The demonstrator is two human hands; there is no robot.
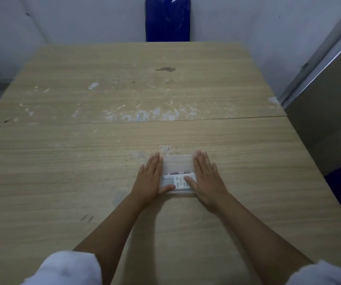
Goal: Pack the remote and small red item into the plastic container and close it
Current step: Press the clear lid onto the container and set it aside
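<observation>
plastic container (177, 164) near the table's (83, 161) near edge, between both hands | remote (175, 182) and small red item (176, 173) inside, lying side to side | left hand (150, 177), right hand (205, 177) flat, fingers straight, pressing its short sides, equally near | lid looks shut, unsure
</observation>
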